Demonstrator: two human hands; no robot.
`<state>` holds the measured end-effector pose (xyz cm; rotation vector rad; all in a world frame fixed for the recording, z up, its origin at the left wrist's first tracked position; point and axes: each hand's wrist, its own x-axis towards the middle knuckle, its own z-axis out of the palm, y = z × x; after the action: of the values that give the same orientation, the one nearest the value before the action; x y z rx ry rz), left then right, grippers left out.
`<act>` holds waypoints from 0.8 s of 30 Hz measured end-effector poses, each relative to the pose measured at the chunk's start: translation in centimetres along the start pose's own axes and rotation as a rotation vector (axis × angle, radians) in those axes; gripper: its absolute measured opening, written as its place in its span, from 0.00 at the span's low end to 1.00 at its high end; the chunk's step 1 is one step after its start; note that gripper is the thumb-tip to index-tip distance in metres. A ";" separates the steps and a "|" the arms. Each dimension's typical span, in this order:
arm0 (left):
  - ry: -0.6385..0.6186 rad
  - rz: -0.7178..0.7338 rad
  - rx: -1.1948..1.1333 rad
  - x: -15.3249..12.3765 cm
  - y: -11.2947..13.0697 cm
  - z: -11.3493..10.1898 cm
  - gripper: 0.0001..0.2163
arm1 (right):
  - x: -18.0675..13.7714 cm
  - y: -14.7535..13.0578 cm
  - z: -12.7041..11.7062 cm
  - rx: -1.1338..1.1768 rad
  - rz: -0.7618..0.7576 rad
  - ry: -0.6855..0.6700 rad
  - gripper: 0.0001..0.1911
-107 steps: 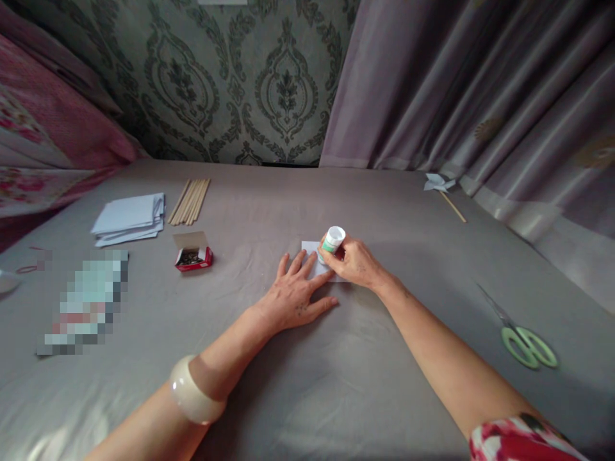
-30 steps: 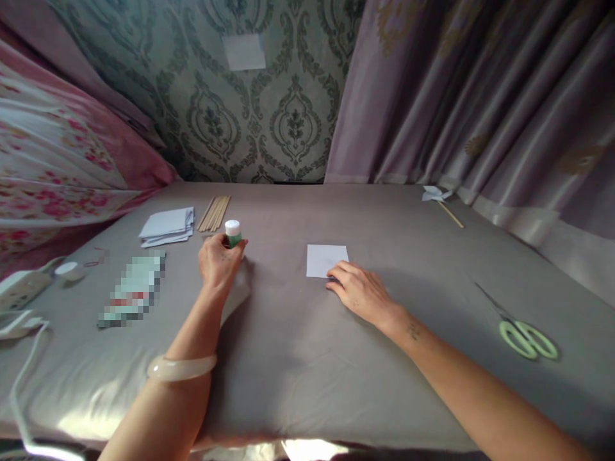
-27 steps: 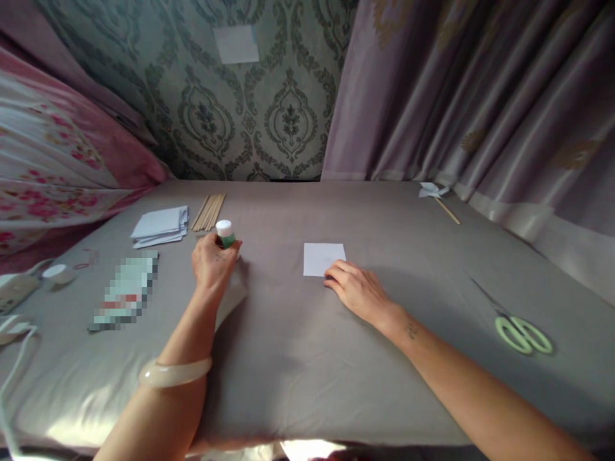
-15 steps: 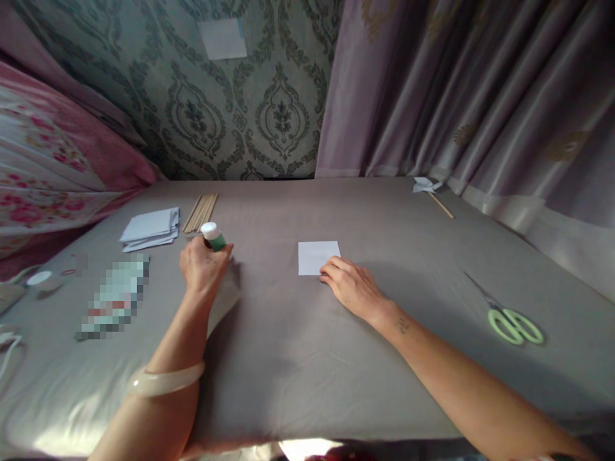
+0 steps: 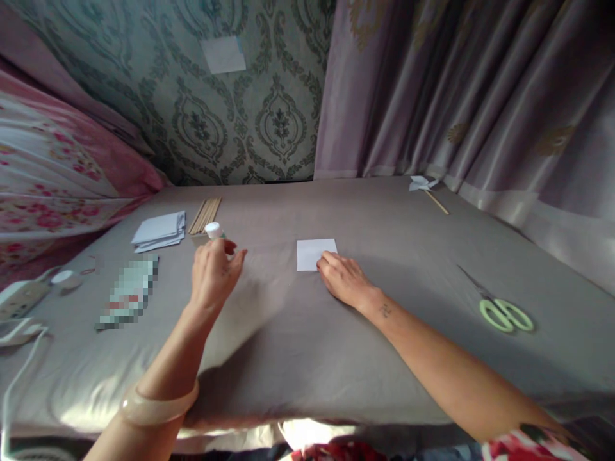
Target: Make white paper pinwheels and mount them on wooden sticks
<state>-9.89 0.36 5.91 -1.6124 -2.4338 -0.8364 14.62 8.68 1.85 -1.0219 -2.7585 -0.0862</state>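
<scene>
- Grey-sheeted bed [image 5: 298, 358] carries everything, with patterned wall at its far edge and curtain along its right edge
- Left hand [image 5: 215, 274] hovers left of the middle, fingers loosely spread and gripping nothing; whether the fingertips touch the bottle just beyond them cannot be told
- Right hand [image 5: 342, 280] lies flat and open at the bed's middle, fingertips resting on the near right corner of the square white paper sheet [image 5: 314, 253]
- Stack of white paper sheets [image 5: 159, 230] sits toward the far left corner, with a bundle of thin wooden sticks [image 5: 205, 214] just beside it
- Green-handled scissors [image 5: 504, 314] lie near the right edge
- Small white-capped green glue bottle [image 5: 214, 230] stands upright near the sticks
</scene>
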 end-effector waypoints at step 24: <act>-0.268 0.790 -0.050 -0.2 5.1 6.3 0.11 | -0.8 0.5 -0.2 0.065 0.009 0.066 0.13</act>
<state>-3.96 4.80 2.46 -2.5446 -1.6221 -0.5577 15.57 8.53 1.84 -0.9967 -2.6789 -0.0287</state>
